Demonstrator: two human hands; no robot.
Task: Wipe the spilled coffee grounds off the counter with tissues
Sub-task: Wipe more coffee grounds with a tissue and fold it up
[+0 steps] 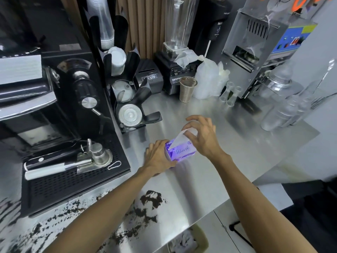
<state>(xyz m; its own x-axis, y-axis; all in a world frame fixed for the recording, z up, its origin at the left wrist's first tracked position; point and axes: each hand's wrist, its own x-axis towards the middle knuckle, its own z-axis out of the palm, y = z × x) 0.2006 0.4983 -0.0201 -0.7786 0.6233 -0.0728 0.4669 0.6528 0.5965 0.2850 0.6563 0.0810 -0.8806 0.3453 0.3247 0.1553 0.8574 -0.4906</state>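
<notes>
- Coffee grounds (151,199), dark and crumbly, lay in patches across the near part of the brushed stainless-steel counter (209,179), beneath the left forearm. None looked wiped yet.
- Beside them on the left stood the big black espresso machine (54,106), with its perforated black drip tray (73,179) right at the spill's edge. A careless sweep could, I judged, push grounds under that tray, where tissues would not reach.
- What looked like a bin (187,240) holding crumpled paper sat below the counter's near edge. A wipe aimed to either side of it could send grounds onto the floor instead.
- Farther back on bare steel, well apart from the spill, rested the purple plastic-wrapped tissue pack (182,149).
- The left hand (158,156) gripped that pack's left end, fingers curled round it, pinning it to the counter.
- The right hand (204,136) hovered above the pack, thumb and fingertips pinching the sheet, the other fingers spread.
- The thin white tissue (179,137) stood half drawn from the slot. A sharp or slanted pull could tear it, or drag out a clump if the pack slipped. The left forearm, low above the grounds, could also smear them as it drew back.
</notes>
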